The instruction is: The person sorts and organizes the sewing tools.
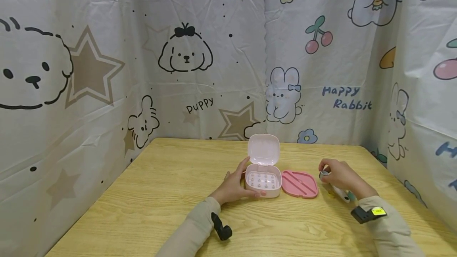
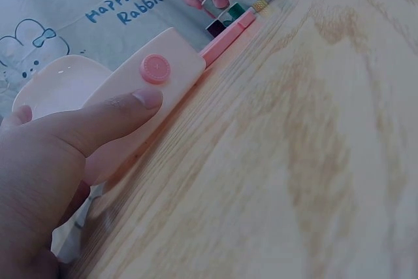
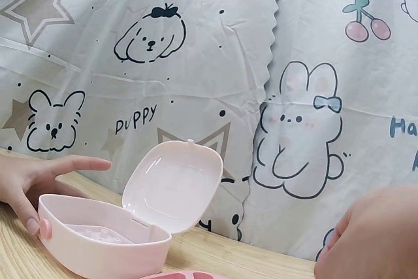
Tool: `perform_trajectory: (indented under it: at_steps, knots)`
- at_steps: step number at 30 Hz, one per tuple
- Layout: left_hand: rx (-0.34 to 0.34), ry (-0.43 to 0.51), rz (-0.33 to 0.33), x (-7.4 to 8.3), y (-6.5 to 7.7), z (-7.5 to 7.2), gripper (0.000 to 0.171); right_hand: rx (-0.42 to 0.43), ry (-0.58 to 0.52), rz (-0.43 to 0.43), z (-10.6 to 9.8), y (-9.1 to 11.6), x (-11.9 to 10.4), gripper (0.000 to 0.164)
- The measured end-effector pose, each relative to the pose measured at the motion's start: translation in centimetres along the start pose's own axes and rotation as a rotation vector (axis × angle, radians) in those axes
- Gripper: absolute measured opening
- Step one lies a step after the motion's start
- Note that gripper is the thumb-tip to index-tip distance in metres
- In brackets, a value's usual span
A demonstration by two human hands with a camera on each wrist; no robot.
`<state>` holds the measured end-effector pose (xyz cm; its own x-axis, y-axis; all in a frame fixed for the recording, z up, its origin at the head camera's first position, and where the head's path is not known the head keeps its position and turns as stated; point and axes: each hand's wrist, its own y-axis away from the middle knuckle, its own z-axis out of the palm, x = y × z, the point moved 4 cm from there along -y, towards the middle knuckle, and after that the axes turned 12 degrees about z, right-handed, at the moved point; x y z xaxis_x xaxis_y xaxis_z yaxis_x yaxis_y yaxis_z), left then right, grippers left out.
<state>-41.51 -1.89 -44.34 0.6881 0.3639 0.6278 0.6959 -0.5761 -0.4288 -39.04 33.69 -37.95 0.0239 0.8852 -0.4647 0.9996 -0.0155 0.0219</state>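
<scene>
A light pink lidded box [image 1: 263,193] stands on the table, its lid [image 1: 264,150] raised. Small pegs dot its inner floor. My left hand [image 1: 233,185] grips the box's left side, thumb on the front wall near the round pink button [image 2: 155,68] and fingers spread toward the back. A darker pink divided tray [image 1: 300,184] lies right of the box. Beyond it, my right hand [image 1: 339,175] pinches a small grey, round-edged thing [image 1: 324,173]; its kind cannot be made out. The right wrist view shows only the back of that hand.
Under and beside the right hand lie several small items: a white piece with a dark end [image 1: 343,196], a yellow piece [image 1: 330,192], a teal one [image 1: 351,196], and a green spool-like one [image 2: 236,10]. Printed curtains [image 1: 200,50] stand around the wooden table [image 1: 171,201].
</scene>
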Motion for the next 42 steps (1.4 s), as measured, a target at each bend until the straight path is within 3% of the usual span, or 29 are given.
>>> perform_trajectory:
  at_steps: [22, 31, 42]
  knots:
    - [0.003, 0.005, 0.000, 0.2, 0.0, -0.2, 0.126, 0.100, -0.033, -0.065, 0.3, 0.0, -1.9, 0.020]
    - [0.006, 0.010, -0.001, -0.2, -0.1, 0.0, 0.126, 0.218, -0.071, -0.126, 1.0, 0.1, -3.2, 0.020]
    - [0.002, 0.007, -0.002, 0.0, 0.0, -0.1, 0.126, 0.295, -0.139, -0.173, 1.8, 0.3, -5.2, 0.022]
